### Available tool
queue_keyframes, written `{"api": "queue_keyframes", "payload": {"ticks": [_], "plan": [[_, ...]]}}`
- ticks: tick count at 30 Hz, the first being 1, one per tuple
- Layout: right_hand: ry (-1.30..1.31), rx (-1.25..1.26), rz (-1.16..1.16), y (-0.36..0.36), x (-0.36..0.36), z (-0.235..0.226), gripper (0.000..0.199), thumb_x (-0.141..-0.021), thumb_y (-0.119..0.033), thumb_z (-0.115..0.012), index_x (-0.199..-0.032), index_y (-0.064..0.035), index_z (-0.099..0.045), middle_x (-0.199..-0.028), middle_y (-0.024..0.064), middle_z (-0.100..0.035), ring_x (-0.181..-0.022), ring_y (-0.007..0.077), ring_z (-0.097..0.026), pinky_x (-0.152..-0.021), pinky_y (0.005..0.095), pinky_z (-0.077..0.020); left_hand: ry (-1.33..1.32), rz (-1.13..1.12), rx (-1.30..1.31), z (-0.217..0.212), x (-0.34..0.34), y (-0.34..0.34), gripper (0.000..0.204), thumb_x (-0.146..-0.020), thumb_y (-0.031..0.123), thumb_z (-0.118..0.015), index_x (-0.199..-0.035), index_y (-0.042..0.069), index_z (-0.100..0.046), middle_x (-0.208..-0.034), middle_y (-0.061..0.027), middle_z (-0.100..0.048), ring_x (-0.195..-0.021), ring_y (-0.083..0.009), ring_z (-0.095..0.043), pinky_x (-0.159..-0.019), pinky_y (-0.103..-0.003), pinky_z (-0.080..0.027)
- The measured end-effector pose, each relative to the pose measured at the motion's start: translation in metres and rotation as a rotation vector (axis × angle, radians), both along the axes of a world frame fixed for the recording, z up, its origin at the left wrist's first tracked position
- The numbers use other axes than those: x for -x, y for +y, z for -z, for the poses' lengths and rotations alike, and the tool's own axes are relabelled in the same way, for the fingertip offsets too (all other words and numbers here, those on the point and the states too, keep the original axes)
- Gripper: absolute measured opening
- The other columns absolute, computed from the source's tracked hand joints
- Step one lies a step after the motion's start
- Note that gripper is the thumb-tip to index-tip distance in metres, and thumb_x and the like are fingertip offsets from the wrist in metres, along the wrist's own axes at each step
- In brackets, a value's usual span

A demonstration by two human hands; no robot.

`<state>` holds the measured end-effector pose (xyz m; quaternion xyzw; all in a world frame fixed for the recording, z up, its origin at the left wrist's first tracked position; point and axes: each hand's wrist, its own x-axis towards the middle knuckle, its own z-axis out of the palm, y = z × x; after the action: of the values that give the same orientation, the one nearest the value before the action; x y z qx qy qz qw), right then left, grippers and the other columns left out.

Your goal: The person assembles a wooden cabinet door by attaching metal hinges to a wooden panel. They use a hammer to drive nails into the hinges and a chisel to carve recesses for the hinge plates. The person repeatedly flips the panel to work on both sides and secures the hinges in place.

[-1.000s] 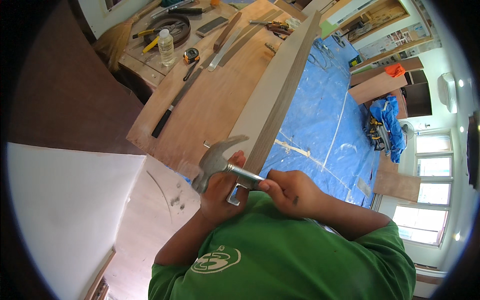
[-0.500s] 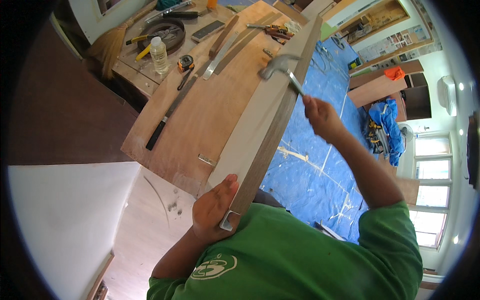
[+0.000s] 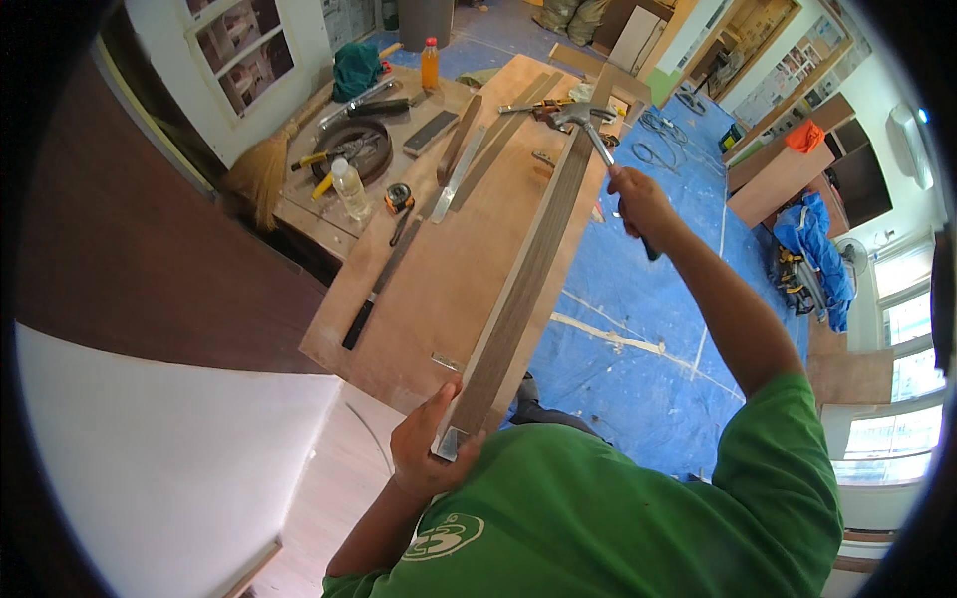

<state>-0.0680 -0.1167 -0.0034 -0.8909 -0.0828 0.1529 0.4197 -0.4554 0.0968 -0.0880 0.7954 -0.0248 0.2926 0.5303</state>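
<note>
My left hand is wrapped round the near end of a long, narrow board with a brown wood-grain face and a pale side. A small bright metal end piece shows at that end, beside my palm. The board runs away from my body along the right side of a plywood worktop. In my right hand is a claw hammer, gripped by its handle. The hammer's head is at the board's far end; whether it touches the wood I cannot tell.
On the worktop lie a black-handled saw, a tape measure and wood strips. A side bench at left carries a clear bottle, an orange bottle and a broom. Blue sheeting covers the floor at right.
The board has turned so its brown face shows more and its wide pale face less. My right hand and the hammer have moved toward the board's far end. The view has shifted too.
</note>
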Motion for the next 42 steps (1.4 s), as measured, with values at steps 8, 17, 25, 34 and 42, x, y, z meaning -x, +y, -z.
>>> {"api": "queue_keyframes", "payload": {"ticks": [8, 17, 25, 34, 42], "plan": [[-0.101, 0.074, -0.438, 0.002, 0.118, -0.009, 0.038, -0.107, -0.038, -0.061, -0.093, -0.0022, -0.061, -0.066, 0.0077, -0.054, -0.060, 0.0169, -0.055, -0.057, 0.0355, -0.0462, 0.077, 0.137, -0.479, -0.078, -0.011, 0.027, 0.045, -0.082, 0.015, -0.075, -0.125, 0.004, -0.070, -0.139, -0.0276, -0.062, -0.130, -0.0458, -0.058, -0.107, -0.051, -0.050], [-0.034, 0.237, -0.567, 0.022, 0.153, -0.023, 0.056, -0.109, -0.052, -0.046, -0.092, -0.0016, -0.062, -0.074, 0.0226, -0.064, -0.073, 0.0426, -0.065, -0.068, 0.0510, -0.0501, 0.461, 0.141, -0.439, -0.098, -0.076, -0.001, 0.066, -0.087, 0.026, -0.074, -0.139, -0.009, -0.051, -0.128, -0.0337, -0.062, -0.122, -0.0494, -0.059, -0.103, -0.052, -0.049], [-0.131, 0.214, -0.711, 0.021, 0.104, -0.010, 0.055, -0.110, -0.048, -0.044, -0.090, -0.0011, -0.064, -0.071, 0.0260, -0.064, -0.071, 0.0499, -0.063, -0.066, 0.0567, -0.0506, 0.815, 0.207, -0.375, -0.093, -0.126, -0.011, 0.077, -0.089, 0.016, -0.064, -0.151, -0.012, -0.028, -0.127, -0.0394, -0.058, -0.110, -0.0515, -0.065, -0.096, -0.054, -0.052], [-0.160, 0.164, -0.665, 0.005, -0.042, -0.002, 0.055, -0.111, -0.045, -0.045, -0.085, 0.0006, -0.063, -0.073, 0.0294, -0.062, -0.073, 0.0514, -0.062, -0.069, 0.0569, -0.0494, 0.956, 0.108, -0.531, -0.103, -0.123, -0.020, 0.088, -0.081, 0.005, -0.063, -0.156, -0.013, -0.021, -0.117, -0.0374, -0.063, -0.093, -0.0501, -0.069, -0.087, -0.052, -0.058], [-0.178, 0.194, -0.543, -0.014, -0.153, 0.009, 0.062, -0.111, -0.049, -0.039, -0.084, 0.0025, -0.062, -0.077, 0.0307, -0.063, -0.075, 0.0508, -0.062, -0.072, 0.0556, -0.0494, 0.926, 0.086, -0.597, -0.102, -0.124, -0.010, 0.087, -0.078, 0.004, -0.065, -0.153, -0.016, -0.026, -0.108, -0.0349, -0.066, -0.083, -0.0464, -0.072, -0.077, -0.048, -0.061]]}}
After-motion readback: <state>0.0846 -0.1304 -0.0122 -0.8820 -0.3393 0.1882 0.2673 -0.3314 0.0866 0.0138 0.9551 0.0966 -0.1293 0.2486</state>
